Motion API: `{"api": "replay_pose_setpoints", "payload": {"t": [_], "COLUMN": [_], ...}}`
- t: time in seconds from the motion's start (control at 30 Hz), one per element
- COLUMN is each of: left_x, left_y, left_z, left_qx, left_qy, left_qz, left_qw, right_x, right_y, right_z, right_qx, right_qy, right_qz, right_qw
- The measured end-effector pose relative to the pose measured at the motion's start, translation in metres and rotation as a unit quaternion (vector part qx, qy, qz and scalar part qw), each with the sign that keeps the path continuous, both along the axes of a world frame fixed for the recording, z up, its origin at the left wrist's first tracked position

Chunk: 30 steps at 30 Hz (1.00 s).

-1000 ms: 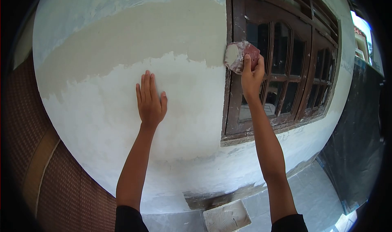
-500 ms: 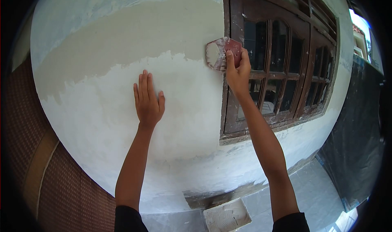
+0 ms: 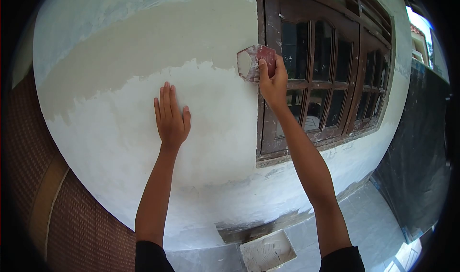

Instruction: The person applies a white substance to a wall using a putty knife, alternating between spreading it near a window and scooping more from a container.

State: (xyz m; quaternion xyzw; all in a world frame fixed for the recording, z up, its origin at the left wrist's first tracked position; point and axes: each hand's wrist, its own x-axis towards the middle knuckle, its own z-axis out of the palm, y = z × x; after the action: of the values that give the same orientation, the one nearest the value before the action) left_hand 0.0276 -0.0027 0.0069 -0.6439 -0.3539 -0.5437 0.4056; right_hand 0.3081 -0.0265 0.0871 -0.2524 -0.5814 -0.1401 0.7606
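My left hand lies flat with its fingers stretched out on the white wall, just below a band of darker, damp-looking plaster. Between thumb and fingers my right hand grips a dark red scraper smeared with pale paste. The scraper is at the wall beside the left edge of the window frame, level with the ragged lower edge of the darker band. My right fingertips are partly hidden behind the scraper.
A brown wooden window with glass panes fills the upper right. On the grey floor below stands a tray of pale paste. A woven brown panel is at the left, and a dark sheet hangs at the right.
The scraper and my right hand appear slightly farther left in view, as does the window. My left hand stays on the same part of the wall.
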Motion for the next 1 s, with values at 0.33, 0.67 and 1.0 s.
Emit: {"api": "replay_pose_setpoints", "payload": {"t": [0.33,0.67,1.0], "left_x": [0.0,0.0,-0.001], "left_y": [0.0,0.001,-0.001], "left_z": [0.0,0.0,0.001], "left_qx": [0.002,0.014,0.007], "left_qy": [-0.002,-0.001,-0.007], "left_qz": [0.001,-0.001,-0.002], "left_qw": [1.0,1.0,1.0], "right_x": [0.01,0.025,0.034], "right_y": [-0.009,-0.003,-0.007], "right_z": [-0.006,-0.01,-0.01], "right_qx": [0.013,0.025,-0.021], "right_qy": [0.055,0.1,0.095], "right_qz": [0.046,0.029,-0.013], "right_qw": [0.997,0.994,0.995]}}
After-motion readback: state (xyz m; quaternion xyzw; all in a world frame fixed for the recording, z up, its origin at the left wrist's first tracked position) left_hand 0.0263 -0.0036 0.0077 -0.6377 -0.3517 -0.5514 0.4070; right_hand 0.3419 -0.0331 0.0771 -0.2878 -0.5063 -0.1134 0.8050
